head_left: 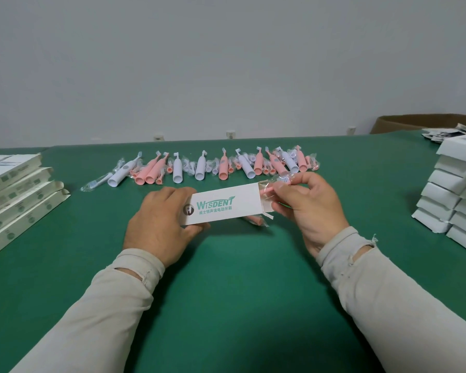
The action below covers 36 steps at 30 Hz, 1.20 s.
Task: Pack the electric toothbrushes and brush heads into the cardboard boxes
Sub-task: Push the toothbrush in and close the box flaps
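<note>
My sleeves fill the bottom of the frame, and just past them my left hand (159,224) grips the closed end of the white printed box (221,205), thumb under and fingers curled over the top, holding it level just above the green table (226,278). My right hand (304,203) is at the open end, right of centre, fingertips pinching a pink brush head in its clear wrapper (276,185), which is partly into the mouth.

To do this well, I judge I should keep the box steady, hold the end flap clear of the opening, and slide the wrapped head in straight so the film does not bunch at the edge. Whatever else is in this box is hidden. Another wrapped pink piece (256,220) lies on the table just below the open end.

Across the middle of the frame lies the row of pink and white toothbrushes and wrapped heads (213,166), all unpacked. At the left edge sits a stack of flat boxes (14,189); at the right edge, stacked white boxes (447,195). Their contents cannot be seen. A brown carton (414,123) shows at upper right.
</note>
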Each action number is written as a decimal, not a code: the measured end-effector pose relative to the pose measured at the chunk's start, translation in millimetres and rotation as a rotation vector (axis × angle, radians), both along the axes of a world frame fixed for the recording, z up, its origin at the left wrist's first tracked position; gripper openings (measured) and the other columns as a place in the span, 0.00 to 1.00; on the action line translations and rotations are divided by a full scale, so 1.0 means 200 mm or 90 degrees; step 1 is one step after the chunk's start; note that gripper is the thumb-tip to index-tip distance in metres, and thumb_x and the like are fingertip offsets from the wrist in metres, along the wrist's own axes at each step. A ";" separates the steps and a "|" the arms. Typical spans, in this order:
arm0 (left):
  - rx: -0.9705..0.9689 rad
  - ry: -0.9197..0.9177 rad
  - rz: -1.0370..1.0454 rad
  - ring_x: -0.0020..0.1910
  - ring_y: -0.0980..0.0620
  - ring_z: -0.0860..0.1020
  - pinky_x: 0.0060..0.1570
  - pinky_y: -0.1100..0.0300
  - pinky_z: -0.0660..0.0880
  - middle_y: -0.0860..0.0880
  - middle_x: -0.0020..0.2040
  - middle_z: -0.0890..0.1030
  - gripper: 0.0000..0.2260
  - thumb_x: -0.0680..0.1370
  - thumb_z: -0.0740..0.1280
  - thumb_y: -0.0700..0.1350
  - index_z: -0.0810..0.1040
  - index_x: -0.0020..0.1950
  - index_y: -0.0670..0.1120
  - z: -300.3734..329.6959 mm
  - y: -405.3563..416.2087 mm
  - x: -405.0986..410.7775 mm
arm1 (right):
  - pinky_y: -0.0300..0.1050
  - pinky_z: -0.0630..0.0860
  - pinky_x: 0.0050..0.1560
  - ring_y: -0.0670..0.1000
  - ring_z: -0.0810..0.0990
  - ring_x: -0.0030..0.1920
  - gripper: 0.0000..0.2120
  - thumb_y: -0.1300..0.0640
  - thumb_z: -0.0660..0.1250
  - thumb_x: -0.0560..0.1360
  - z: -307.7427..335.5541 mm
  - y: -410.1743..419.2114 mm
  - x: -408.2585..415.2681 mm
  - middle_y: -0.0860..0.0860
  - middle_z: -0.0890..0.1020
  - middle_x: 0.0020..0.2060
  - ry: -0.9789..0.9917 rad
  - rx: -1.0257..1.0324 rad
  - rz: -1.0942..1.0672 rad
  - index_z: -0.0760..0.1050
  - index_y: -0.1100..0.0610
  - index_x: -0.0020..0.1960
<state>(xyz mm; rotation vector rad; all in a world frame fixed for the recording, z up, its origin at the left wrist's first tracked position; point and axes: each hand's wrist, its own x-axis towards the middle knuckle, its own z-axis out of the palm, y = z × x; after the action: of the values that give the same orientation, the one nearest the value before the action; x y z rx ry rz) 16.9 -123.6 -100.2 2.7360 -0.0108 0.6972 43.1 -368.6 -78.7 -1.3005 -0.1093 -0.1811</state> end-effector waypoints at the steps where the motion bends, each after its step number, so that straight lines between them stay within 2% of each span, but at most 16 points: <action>1: 0.000 0.003 -0.003 0.63 0.50 0.69 0.48 0.53 0.70 0.57 0.61 0.75 0.24 0.71 0.73 0.61 0.73 0.65 0.60 0.00 0.00 0.00 | 0.42 0.82 0.40 0.53 0.85 0.42 0.10 0.64 0.73 0.75 -0.01 0.01 0.00 0.58 0.87 0.40 -0.002 -0.009 -0.008 0.71 0.56 0.47; 4: 0.011 0.012 -0.007 0.63 0.51 0.69 0.48 0.53 0.71 0.58 0.61 0.75 0.24 0.71 0.72 0.63 0.72 0.65 0.61 0.00 -0.01 0.00 | 0.51 0.81 0.46 0.52 0.83 0.38 0.08 0.62 0.76 0.72 -0.03 0.04 -0.01 0.56 0.86 0.37 -0.026 -0.093 -0.075 0.77 0.57 0.41; 7: 0.014 0.012 -0.003 0.62 0.52 0.69 0.49 0.52 0.72 0.59 0.60 0.75 0.25 0.71 0.72 0.64 0.71 0.65 0.61 0.00 -0.02 -0.01 | 0.42 0.78 0.49 0.40 0.82 0.42 0.12 0.56 0.71 0.77 -0.05 0.07 -0.03 0.45 0.86 0.42 -0.079 -0.230 -0.098 0.83 0.49 0.35; 10: 0.003 -0.001 -0.009 0.61 0.51 0.69 0.48 0.52 0.72 0.59 0.60 0.75 0.24 0.71 0.72 0.63 0.72 0.65 0.61 0.00 -0.03 -0.01 | 0.21 0.69 0.49 0.25 0.76 0.51 0.14 0.50 0.59 0.84 -0.04 0.12 -0.06 0.32 0.73 0.57 -0.068 -0.209 0.085 0.83 0.43 0.48; 12: -0.005 -0.005 -0.010 0.61 0.51 0.70 0.48 0.52 0.71 0.58 0.60 0.76 0.24 0.71 0.74 0.61 0.72 0.64 0.61 0.00 -0.03 -0.01 | 0.22 0.61 0.60 0.29 0.71 0.62 0.15 0.40 0.54 0.83 -0.04 0.15 -0.06 0.23 0.66 0.59 -0.047 -0.282 0.184 0.80 0.34 0.51; 13: -0.003 -0.005 -0.007 0.61 0.51 0.70 0.48 0.52 0.71 0.58 0.59 0.76 0.23 0.71 0.74 0.60 0.73 0.64 0.61 0.00 -0.02 -0.01 | 0.23 0.60 0.62 0.34 0.70 0.65 0.14 0.36 0.52 0.82 -0.06 0.15 -0.04 0.21 0.67 0.59 -0.033 -0.302 0.210 0.77 0.32 0.54; 15: -0.001 -0.010 0.009 0.61 0.50 0.70 0.45 0.53 0.69 0.58 0.59 0.76 0.22 0.71 0.74 0.60 0.73 0.63 0.61 0.01 0.00 -0.01 | 0.22 0.68 0.54 0.35 0.76 0.59 0.20 0.33 0.53 0.79 -0.06 0.11 -0.01 0.26 0.79 0.50 -0.028 -0.248 0.195 0.76 0.43 0.58; 16: -0.007 -0.015 0.026 0.60 0.49 0.71 0.44 0.54 0.69 0.56 0.58 0.77 0.22 0.71 0.74 0.60 0.74 0.63 0.60 0.02 0.02 0.00 | 0.27 0.71 0.53 0.33 0.78 0.53 0.21 0.35 0.54 0.79 -0.06 0.08 0.01 0.30 0.81 0.48 -0.039 -0.233 0.123 0.79 0.47 0.55; 18: -0.024 -0.025 0.073 0.58 0.46 0.71 0.42 0.53 0.68 0.53 0.57 0.77 0.22 0.71 0.74 0.60 0.74 0.62 0.56 0.03 0.05 0.01 | 0.39 0.74 0.50 0.33 0.79 0.44 0.14 0.42 0.60 0.80 -0.08 0.02 0.06 0.36 0.83 0.45 -0.066 -0.284 -0.064 0.81 0.46 0.47; 20: -0.029 -0.023 0.106 0.56 0.45 0.72 0.40 0.53 0.67 0.51 0.55 0.77 0.21 0.72 0.74 0.60 0.74 0.61 0.54 0.03 0.07 0.01 | 0.42 0.73 0.48 0.36 0.77 0.38 0.04 0.50 0.66 0.79 -0.12 -0.02 0.10 0.39 0.81 0.43 -0.071 -0.418 -0.137 0.78 0.45 0.46; 22: -0.026 -0.015 0.114 0.56 0.44 0.72 0.40 0.52 0.68 0.51 0.54 0.77 0.21 0.72 0.74 0.60 0.74 0.61 0.54 0.02 0.07 0.01 | 0.44 0.76 0.53 0.39 0.76 0.39 0.04 0.53 0.68 0.78 -0.15 -0.02 0.11 0.39 0.80 0.45 -0.063 -0.538 -0.110 0.78 0.45 0.52; 25: -0.024 -0.008 0.110 0.56 0.45 0.72 0.40 0.53 0.68 0.51 0.55 0.77 0.21 0.72 0.73 0.60 0.74 0.61 0.55 0.02 0.05 0.01 | 0.47 0.76 0.57 0.47 0.75 0.45 0.14 0.43 0.64 0.77 -0.13 0.05 0.09 0.43 0.79 0.50 -0.065 -0.717 -0.066 0.79 0.46 0.60; 27: -0.023 0.006 0.105 0.57 0.46 0.71 0.41 0.53 0.68 0.52 0.56 0.76 0.21 0.72 0.73 0.61 0.73 0.61 0.56 0.02 0.03 0.02 | 0.47 0.75 0.51 0.52 0.76 0.47 0.13 0.41 0.61 0.77 -0.10 0.10 0.08 0.47 0.77 0.49 -0.049 -0.835 -0.047 0.79 0.44 0.56; 30: -0.024 0.021 0.105 0.57 0.47 0.71 0.41 0.53 0.68 0.53 0.57 0.76 0.22 0.72 0.72 0.62 0.73 0.62 0.57 0.01 0.04 0.01 | 0.47 0.74 0.45 0.55 0.77 0.45 0.04 0.55 0.63 0.78 -0.04 0.11 0.07 0.50 0.78 0.46 -0.018 -0.965 -0.044 0.75 0.46 0.48; 33: -0.018 0.021 0.107 0.56 0.47 0.71 0.41 0.53 0.69 0.53 0.56 0.76 0.22 0.72 0.72 0.62 0.73 0.61 0.57 0.01 0.05 0.02 | 0.47 0.74 0.42 0.53 0.76 0.42 0.13 0.60 0.63 0.76 -0.02 0.06 0.05 0.48 0.76 0.42 -0.013 -1.016 0.012 0.69 0.48 0.57; 36: -0.019 0.023 0.103 0.57 0.47 0.71 0.41 0.53 0.68 0.53 0.56 0.76 0.21 0.72 0.72 0.62 0.73 0.61 0.58 0.01 0.04 0.02 | 0.46 0.75 0.46 0.53 0.77 0.43 0.25 0.59 0.64 0.75 -0.04 -0.02 0.02 0.47 0.75 0.42 -0.044 -0.930 0.072 0.64 0.44 0.68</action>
<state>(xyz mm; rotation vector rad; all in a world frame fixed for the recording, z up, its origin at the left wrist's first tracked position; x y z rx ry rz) 21.0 -115.6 -98.6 2.7417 0.2292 0.6841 46.8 -373.6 -85.9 -2.7323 -0.4221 -0.0192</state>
